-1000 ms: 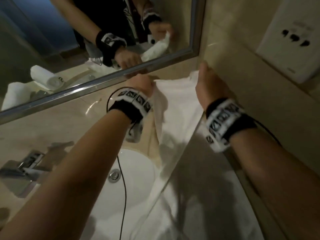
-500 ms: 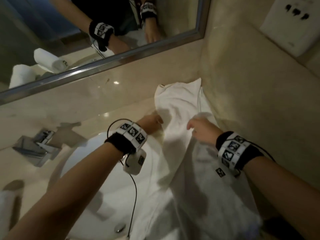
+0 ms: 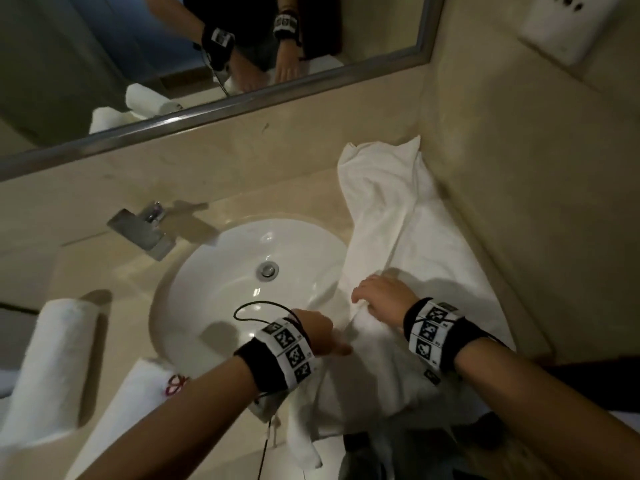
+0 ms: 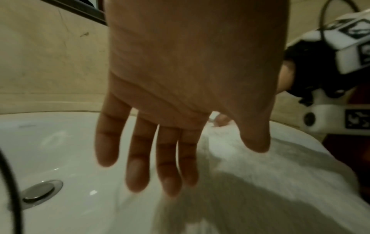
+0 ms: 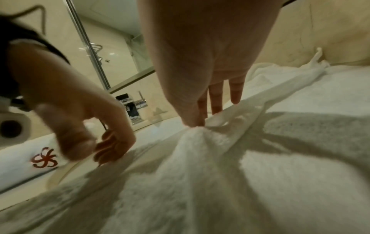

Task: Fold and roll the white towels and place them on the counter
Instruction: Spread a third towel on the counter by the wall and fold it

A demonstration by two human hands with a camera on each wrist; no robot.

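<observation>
White terry towel, unfolded and rumpled, lies along the right side of the beige marble counter, far end up against the corner wall, near end drooping over the counter's front edge w/ one side spilling onto the rim of the round white basin. Your right hand pinches a bunch of that cloth between thumb and forefinger, other fingers loose. Your left hand is released, fingers straight, hovering at the towel's left edge over the basin; whether it touches the cloth, can't tell.

Progress, as I judge it: approx. two towels done. One white rolled towel sits near left, and a second white towel w/ a red flower logo lies just right of it; its shape is partly hidden. This one hasn't got a clean fold yet, so flatten, fold, roll and place are all left.

Surface is glossy stone, prob. slick under cloth. Chrome square tap sits far left of the basin, framed mirror above, white wall socket plate far right. Light is dim.
</observation>
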